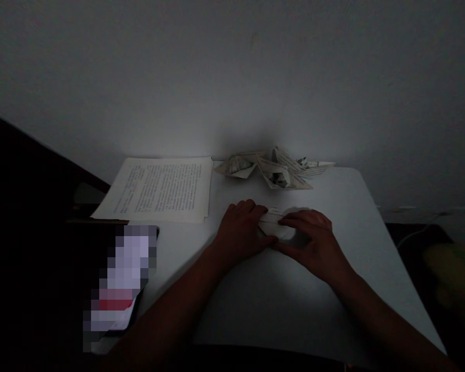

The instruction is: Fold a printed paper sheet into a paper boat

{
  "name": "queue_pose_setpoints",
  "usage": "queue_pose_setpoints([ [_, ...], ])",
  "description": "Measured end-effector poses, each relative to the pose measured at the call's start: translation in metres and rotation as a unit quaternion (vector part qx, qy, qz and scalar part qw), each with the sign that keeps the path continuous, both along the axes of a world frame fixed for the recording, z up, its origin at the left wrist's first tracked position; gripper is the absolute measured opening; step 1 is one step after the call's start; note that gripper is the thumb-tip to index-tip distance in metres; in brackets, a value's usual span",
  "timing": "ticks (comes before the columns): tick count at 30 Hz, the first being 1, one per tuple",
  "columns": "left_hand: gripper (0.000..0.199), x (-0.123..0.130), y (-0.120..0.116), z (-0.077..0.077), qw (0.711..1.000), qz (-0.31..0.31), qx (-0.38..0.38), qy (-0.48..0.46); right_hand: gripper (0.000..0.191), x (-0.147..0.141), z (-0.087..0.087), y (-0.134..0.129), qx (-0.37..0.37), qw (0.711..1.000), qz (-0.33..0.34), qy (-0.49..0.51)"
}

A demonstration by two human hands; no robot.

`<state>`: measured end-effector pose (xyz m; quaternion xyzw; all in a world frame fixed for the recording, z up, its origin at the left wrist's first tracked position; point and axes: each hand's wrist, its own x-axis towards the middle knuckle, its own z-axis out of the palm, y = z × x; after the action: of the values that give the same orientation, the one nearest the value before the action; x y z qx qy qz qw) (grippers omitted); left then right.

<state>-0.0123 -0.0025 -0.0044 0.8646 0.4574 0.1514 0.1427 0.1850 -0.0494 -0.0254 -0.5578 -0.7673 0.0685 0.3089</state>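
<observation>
A small piece of folded printed paper [273,227] lies between my hands on the white table [271,305]. My left hand [243,231] grips its left side, with the thumb at the near edge and the fingers along the far edge. On the other side, my right hand [312,237] pinches the paper, its forefinger on top and its thumb near the lower corner. The thumbs almost meet at the near edge. Part of the paper is hidden by the fingers. Beyond my hands stand several folded paper boats [282,178] made from printed sheets.
A stack of printed sheets [163,186] lies at the back left, partly over the table's edge. A phone [124,279] with a lit, blurred screen is beside my left forearm. A pale wall [232,77] rises behind the table. At the right, a cable [414,235] hangs beyond the edge.
</observation>
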Motion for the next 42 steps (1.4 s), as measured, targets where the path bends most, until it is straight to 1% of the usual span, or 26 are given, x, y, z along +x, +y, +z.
queue_pose_setpoints([
  [3, 0.058, 0.001, 0.001, 0.0, 1.0, -0.001, -0.006, -0.001, 0.031, 0.003, 0.001, 0.002, -0.022, 1.0, 0.016, 0.016],
  [5, 0.057, 0.002, 0.002, 0.0, 1.0, 0.003, -0.013, 0.0, 0.023, 0.003, 0.001, 0.002, -0.025, 0.999, 0.009, 0.02],
  [7, 0.059, 0.003, 0.003, 0.001, 1.0, 0.009, -0.021, 0.005, 0.02, 0.002, 0.0, 0.003, -0.02, 1.0, -0.003, 0.018],
  [11, 0.063, 0.006, 0.005, 0.003, 0.999, 0.023, -0.037, 0.02, 0.02, -0.001, -0.001, 0.002, -0.016, 1.0, -0.011, 0.012],
  [13, 0.062, 0.007, 0.005, 0.005, 0.998, 0.03, -0.049, 0.03, 0.02, -0.001, 0.0, 0.002, -0.018, 1.0, -0.01, 0.01],
  [20, 0.052, 0.005, 0.01, 0.011, 0.996, 0.016, -0.082, 0.036, 0.017, 0.0, 0.0, 0.002, -0.019, 1.0, -0.006, 0.01],
  [28, 0.031, 0.001, 0.018, 0.017, 0.991, 0.027, -0.129, -0.015, 0.017, 0.001, -0.001, 0.003, -0.017, 1.0, -0.004, 0.0],
  [34, 0.023, -0.002, 0.022, 0.018, 0.99, 0.024, -0.134, -0.033, 0.013, -0.002, 0.003, 0.002, -0.027, 1.0, -0.012, 0.006],
  [38, 0.021, -0.005, 0.024, 0.016, 0.991, 0.01, -0.126, -0.034, 0.014, -0.001, 0.001, 0.003, -0.023, 1.0, -0.01, 0.012],
  [42, 0.023, -0.007, 0.022, 0.015, 0.991, 0.005, -0.123, -0.041, 0.015, 0.002, -0.002, 0.004, -0.023, 1.0, 0.002, 0.014],
])
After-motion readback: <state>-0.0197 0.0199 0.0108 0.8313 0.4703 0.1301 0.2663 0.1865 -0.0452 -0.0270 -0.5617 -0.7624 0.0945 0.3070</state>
